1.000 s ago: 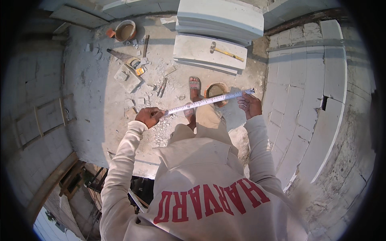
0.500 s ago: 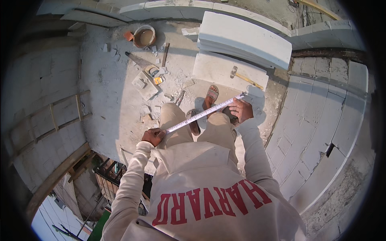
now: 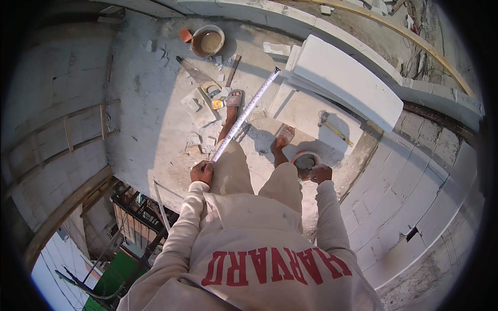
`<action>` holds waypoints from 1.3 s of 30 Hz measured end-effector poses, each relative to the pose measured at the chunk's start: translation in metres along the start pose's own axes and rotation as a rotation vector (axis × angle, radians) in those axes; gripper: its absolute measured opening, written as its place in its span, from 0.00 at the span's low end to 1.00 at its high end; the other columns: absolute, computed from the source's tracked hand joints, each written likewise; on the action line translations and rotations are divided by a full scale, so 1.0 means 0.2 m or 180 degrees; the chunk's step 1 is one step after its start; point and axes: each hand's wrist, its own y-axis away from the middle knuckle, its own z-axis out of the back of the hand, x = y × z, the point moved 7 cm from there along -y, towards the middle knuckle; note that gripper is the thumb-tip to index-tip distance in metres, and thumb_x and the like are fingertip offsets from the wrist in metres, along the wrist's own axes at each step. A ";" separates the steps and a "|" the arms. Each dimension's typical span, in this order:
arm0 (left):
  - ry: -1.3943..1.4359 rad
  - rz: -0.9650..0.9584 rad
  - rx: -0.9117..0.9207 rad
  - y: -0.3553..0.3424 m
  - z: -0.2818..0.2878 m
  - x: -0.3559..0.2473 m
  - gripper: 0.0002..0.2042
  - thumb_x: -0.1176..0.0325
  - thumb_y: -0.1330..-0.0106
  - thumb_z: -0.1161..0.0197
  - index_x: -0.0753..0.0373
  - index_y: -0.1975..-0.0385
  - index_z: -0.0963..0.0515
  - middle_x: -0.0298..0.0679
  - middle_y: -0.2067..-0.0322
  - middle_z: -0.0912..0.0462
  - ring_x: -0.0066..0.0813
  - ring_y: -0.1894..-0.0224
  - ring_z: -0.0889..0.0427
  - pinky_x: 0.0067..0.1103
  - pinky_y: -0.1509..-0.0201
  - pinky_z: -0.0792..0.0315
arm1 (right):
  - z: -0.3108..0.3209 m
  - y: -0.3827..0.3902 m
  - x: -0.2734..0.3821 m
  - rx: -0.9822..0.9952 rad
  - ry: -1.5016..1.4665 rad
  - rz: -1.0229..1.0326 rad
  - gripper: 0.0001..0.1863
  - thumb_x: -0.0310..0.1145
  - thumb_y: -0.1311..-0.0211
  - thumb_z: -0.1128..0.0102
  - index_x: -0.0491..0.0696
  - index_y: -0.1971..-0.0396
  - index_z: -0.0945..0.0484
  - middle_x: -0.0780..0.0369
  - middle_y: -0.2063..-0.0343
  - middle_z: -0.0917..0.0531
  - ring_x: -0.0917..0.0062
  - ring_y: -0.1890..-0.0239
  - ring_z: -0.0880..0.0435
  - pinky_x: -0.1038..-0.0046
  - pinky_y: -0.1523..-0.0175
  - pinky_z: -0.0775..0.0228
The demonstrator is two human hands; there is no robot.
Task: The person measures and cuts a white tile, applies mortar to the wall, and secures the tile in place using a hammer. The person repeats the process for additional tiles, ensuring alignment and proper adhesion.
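My left hand [image 3: 202,172] is closed round the near end of a white tape measure [image 3: 243,120]. Its stiff blade slants up and to the right over my left knee, the dark tip reaching toward the stacked blocks with no hand on it. Beyond my right knee, my right hand [image 3: 321,173] is closed in a loose fist; whether anything small is inside is hidden. Close beside that hand stands a round bucket [image 3: 305,160] with grey contents. A hammer [image 3: 336,129] with a yellowish handle lies on a white block slab [image 3: 306,111].
Large white blocks [image 3: 347,78] are stacked at the back right. A handsaw [image 3: 197,75], a wooden strip [image 3: 233,71], block offcuts [image 3: 198,108] and a tub of murky liquid [image 3: 208,41] lie ahead. A block wall [image 3: 394,202] runs along the right.
My right hand has let go of the tape's far end and moved down beside the bucket. The tape has swung up to point farther forward, and my feet have moved apart.
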 end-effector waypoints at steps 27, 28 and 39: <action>0.3530 0.2196 -0.1302 -1.98 -0.30 0.56 0.11 0.61 0.25 0.39 0.62 0.64 0.17 0.34 0.74 0.16 0.20 0.79 0.23 0.19 0.76 0.26 | -3.86 -1.66 0.22 0.2219 0.5606 0.2069 0.22 0.36 0.43 0.36 0.46 0.48 0.18 0.52 0.46 0.17 0.59 0.40 0.19 0.60 0.38 0.25; 0.3440 0.2166 -0.1311 -2.00 -0.28 0.55 0.12 0.61 0.25 0.39 0.62 0.64 0.17 0.34 0.75 0.17 0.20 0.80 0.23 0.19 0.76 0.27 | -3.96 -1.71 0.17 0.2143 0.5498 0.2599 0.22 0.37 0.40 0.37 0.47 0.45 0.20 0.53 0.43 0.20 0.59 0.37 0.23 0.59 0.35 0.29; 0.3151 0.1913 -0.0925 -1.96 -0.29 0.55 0.13 0.57 0.24 0.42 0.60 0.53 0.20 0.36 0.63 0.17 0.25 0.61 0.17 0.28 0.59 0.17 | -4.02 -1.66 0.32 0.1908 0.4503 0.3889 0.18 0.33 0.53 0.29 0.47 0.59 0.15 0.56 0.57 0.19 0.61 0.44 0.24 0.59 0.37 0.32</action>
